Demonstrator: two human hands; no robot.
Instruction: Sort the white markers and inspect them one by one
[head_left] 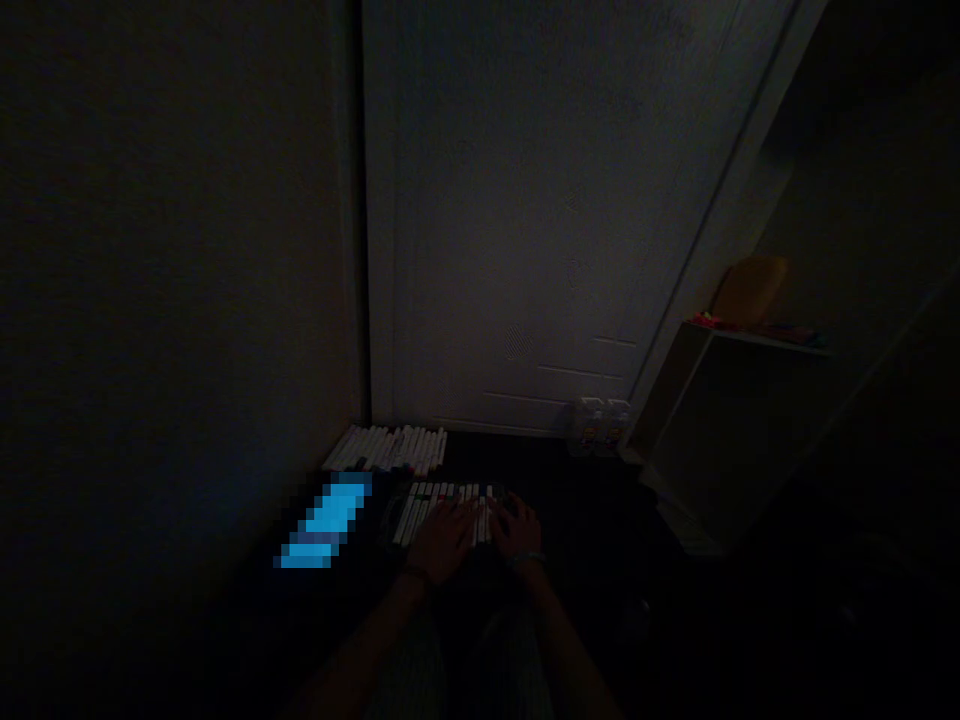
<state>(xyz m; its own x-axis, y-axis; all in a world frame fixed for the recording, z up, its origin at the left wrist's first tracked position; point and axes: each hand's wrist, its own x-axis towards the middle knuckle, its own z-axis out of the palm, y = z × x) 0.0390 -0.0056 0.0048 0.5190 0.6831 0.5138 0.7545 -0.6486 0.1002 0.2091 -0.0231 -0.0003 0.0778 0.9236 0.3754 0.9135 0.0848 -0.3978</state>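
A row of white markers (pixel 420 512), some with coloured bands, lies side by side in what looks like a clear case on the dark table. My left hand (pixel 446 540) rests over the middle of this row, fingers stretched forward across the markers. At the row's right end, my right hand (pixel 517 530) has its fingers apart and bent, its fingertips at the last markers. Both hands touch the row from above. The dim light hides the fingertips' exact contact. Behind and to the left lies a second group of white markers (pixel 390 449).
A glowing blue screen (pixel 324 525), blurred into blocks, lies on the left of the table. Two clear packages (pixel 600 425) stand at the back right against a pale door-like panel (pixel 517 220). A cabinet (pixel 742 430) with an orange object (pixel 750 288) on top is farther right.
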